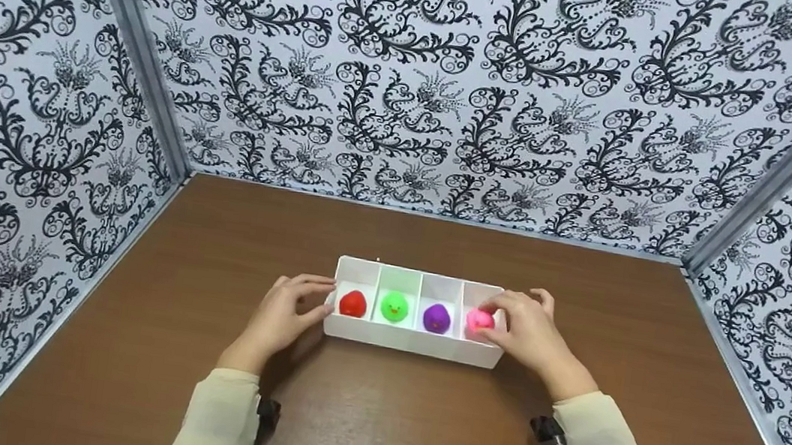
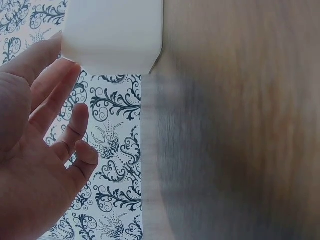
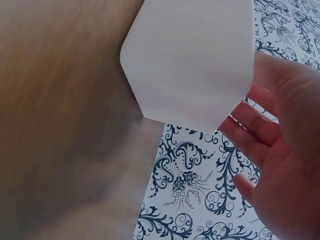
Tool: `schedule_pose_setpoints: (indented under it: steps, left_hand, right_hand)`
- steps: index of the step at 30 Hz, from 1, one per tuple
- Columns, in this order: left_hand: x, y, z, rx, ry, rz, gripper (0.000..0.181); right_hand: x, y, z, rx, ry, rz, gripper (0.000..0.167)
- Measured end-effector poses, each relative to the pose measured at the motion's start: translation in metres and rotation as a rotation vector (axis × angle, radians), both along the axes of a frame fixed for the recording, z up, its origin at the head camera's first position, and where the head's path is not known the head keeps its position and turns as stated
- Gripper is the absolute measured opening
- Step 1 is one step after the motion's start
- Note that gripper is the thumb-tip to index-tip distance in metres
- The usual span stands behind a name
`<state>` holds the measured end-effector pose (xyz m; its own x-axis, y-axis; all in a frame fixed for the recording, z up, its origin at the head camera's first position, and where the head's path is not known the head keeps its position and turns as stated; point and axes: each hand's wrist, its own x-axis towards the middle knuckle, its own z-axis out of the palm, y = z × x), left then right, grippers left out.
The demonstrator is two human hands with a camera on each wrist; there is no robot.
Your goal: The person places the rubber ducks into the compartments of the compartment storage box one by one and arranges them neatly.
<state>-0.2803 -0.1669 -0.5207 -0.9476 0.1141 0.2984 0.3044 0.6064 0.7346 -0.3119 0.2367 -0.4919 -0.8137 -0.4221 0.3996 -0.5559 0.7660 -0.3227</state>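
Note:
A long white divided box (image 1: 412,341) stands on the table, with a small toy in each compartment. From left to right they are a red toy (image 1: 353,303), a green chick-like toy (image 1: 395,307), a purple toy (image 1: 437,319) and a pink toy (image 1: 479,322). My left hand (image 1: 286,315) touches the rim at the left end with thumb and fingertips, nothing between them. At the other end my right hand (image 1: 530,332) reaches over the rim and pinches the pink toy, partly covering it. Both wrist views show the box's outer end walls; the toys are hidden there.
The brown wooden table (image 1: 251,235) spreads around the box. Patterned black-and-white panels (image 1: 410,103) rise behind it and at both sides, joined by grey metal posts (image 1: 139,40). Each wrist wears a small dark camera mount (image 1: 269,412).

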Motion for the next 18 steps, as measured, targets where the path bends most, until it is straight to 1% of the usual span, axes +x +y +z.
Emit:
schedule_pose_setpoints:
  steps: [4,8,11,15,18]
  left_hand:
    - [-0.001,0.001,0.001,0.007,0.002,-0.003,0.034]
    - [-0.001,0.000,0.001,0.007,-0.017,-0.001,0.035]
    - [-0.001,0.000,0.000,0.005,-0.019,0.001,0.035]
    - [-0.001,-0.001,-0.002,0.003,-0.002,-0.002,0.034]
    - [-0.001,-0.001,-0.001,0.005,0.001,-0.002,0.034]
  right_hand:
    - [-0.004,-0.003,0.000,0.044,-0.003,-0.004,0.030]
    - [-0.007,-0.005,0.001,0.084,-0.019,-0.011,0.027]
    - [-0.007,-0.007,0.002,0.116,-0.054,-0.021,0.024]
    - [-0.006,-0.010,0.003,0.143,-0.099,-0.037,0.022]
    - [-0.008,-0.012,0.004,0.142,-0.104,-0.038,0.023]
